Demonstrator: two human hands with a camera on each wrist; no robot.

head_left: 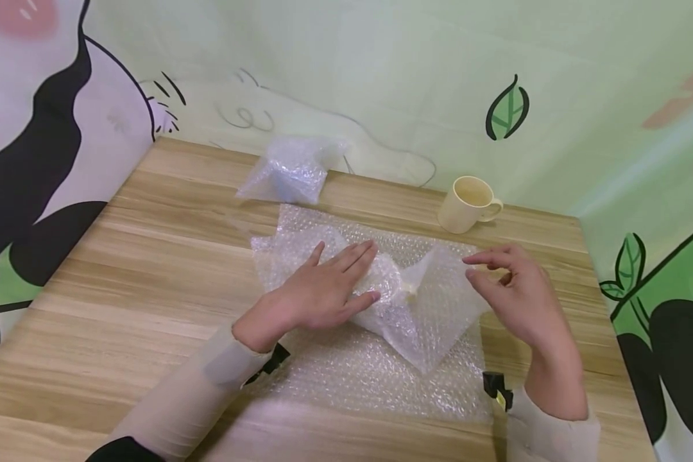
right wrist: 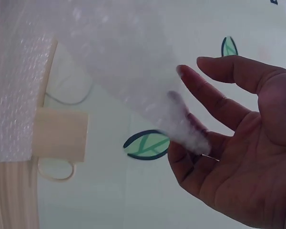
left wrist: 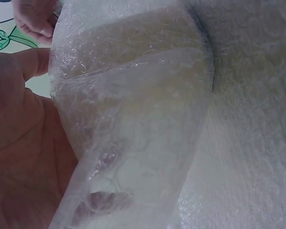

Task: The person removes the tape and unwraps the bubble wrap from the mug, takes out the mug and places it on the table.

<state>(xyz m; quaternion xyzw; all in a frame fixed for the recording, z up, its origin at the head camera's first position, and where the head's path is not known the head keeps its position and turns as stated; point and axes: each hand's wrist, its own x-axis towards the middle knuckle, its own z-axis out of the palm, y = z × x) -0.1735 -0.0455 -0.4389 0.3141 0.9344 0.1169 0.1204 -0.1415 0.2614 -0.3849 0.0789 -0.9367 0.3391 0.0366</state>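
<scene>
well, both hands [head_left: 326, 285] are at bubble wrap [head_left: 439, 314], near a mug [head_left: 462, 208].

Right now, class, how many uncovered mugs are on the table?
1: the cream mug near the back of the table, right of the wrapped bundle. Mugs may be hidden in that bundle or the bubble wrap under the left hand.
</scene>
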